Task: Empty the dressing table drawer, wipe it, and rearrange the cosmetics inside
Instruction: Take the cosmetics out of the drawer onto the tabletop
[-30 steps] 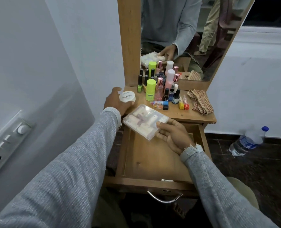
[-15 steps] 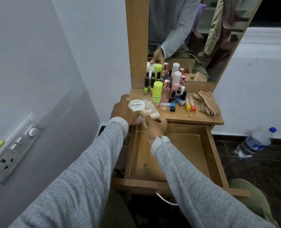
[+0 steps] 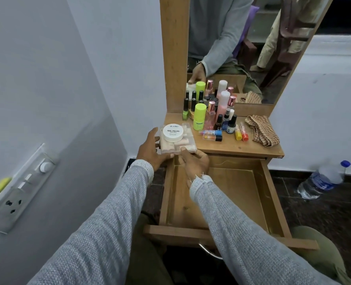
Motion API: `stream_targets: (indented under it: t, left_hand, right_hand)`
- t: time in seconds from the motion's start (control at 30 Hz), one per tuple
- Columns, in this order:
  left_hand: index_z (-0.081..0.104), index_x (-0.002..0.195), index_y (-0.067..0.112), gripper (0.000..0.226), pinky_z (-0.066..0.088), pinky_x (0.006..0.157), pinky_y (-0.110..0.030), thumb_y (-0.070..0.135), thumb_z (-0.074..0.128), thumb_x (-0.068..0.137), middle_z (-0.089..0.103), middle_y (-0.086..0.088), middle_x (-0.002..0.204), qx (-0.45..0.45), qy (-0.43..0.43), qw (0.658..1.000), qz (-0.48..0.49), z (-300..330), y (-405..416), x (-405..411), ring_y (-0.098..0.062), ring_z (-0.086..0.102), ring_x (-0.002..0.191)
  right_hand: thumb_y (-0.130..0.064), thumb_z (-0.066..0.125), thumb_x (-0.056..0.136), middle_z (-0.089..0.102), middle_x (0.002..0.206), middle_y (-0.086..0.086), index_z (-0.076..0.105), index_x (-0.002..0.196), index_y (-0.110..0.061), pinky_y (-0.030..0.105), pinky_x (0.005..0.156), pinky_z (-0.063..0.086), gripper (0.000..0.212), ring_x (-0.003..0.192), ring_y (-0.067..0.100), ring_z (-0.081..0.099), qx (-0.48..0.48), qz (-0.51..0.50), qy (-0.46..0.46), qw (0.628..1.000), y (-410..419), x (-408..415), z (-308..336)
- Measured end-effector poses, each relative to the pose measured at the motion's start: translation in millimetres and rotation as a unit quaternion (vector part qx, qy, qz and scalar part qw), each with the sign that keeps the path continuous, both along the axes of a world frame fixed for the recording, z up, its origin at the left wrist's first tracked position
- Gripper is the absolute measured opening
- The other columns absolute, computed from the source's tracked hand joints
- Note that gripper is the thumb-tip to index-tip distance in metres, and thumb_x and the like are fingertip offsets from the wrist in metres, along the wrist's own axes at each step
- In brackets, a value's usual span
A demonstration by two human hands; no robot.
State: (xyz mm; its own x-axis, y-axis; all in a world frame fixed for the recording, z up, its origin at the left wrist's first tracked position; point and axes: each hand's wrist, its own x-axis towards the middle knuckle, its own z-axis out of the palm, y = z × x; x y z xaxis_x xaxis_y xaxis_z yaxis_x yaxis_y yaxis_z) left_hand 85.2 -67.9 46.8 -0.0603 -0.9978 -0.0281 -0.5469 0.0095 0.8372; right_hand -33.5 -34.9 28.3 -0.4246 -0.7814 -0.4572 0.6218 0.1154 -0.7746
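Observation:
A clear plastic box [image 3: 182,146] of pale cream and peach pieces lies at the left front corner of the dressing table top [image 3: 238,149]. A white round jar [image 3: 173,132] labelled nail polish stands on the box lid. My left hand [image 3: 151,150] grips the box's left side. My right hand [image 3: 194,162] pinches its front edge, thumb on the lid. Below them the wooden drawer [image 3: 228,194] is pulled out with nothing in it. Several bottles and tubes [image 3: 210,114] crowd the back of the top.
A checked cloth [image 3: 261,130] lies at the right of the table top. The mirror [image 3: 242,48] rises behind the bottles. A water bottle [image 3: 322,179] lies on the dark floor to the right. A switch and socket panel [image 3: 16,188] is on the left wall.
My right hand brought the clear box from above the drawer to the table's left front corner. The white jar, held in my left hand before, now sits on the box.

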Motion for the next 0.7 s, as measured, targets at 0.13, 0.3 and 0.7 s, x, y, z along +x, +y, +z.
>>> stream_targets:
  t: [0.13,0.3,0.7]
  left_hand:
    - [0.032,0.144,0.017,0.089,0.044,0.089,-0.027,0.01,0.082,0.071,0.052,-0.007,0.138,-0.005,0.012,1.0,0.021,-0.2,-5.4,2.3,-0.025,0.054,0.118]
    - [0.042,0.139,0.014,0.076,0.046,0.096,-0.036,0.013,0.081,0.074,0.055,-0.007,0.136,-0.002,-0.003,0.999,0.04,1.7,-14.7,3.1,-0.026,0.057,0.116]
    - [0.057,0.127,0.01,0.054,0.047,0.093,-0.035,0.014,0.078,0.077,0.059,-0.007,0.131,-0.021,-0.045,0.998,0.039,6.5,-29.9,-4.3,-0.026,0.062,0.108]
  right_hand:
    - [-0.01,0.075,0.08,0.069,0.079,0.011,0.058,0.108,0.001,0.022,0.055,0.056,0.034,0.063,0.016,0.066,0.003,0.046,0.117,0.992,-2.7,-9.9,-5.3]
    - [-0.013,0.074,0.082,0.068,0.076,0.011,0.055,0.089,-0.007,0.023,0.047,0.053,0.021,0.052,0.014,0.063,-0.001,0.084,0.215,0.973,-10.1,-20.4,-2.1]
    - [-0.014,0.074,0.082,0.068,0.064,0.007,0.061,0.077,-0.009,0.023,0.045,0.053,0.015,0.048,0.015,0.061,-0.01,0.074,0.287,0.955,-22.8,-31.3,-3.0]
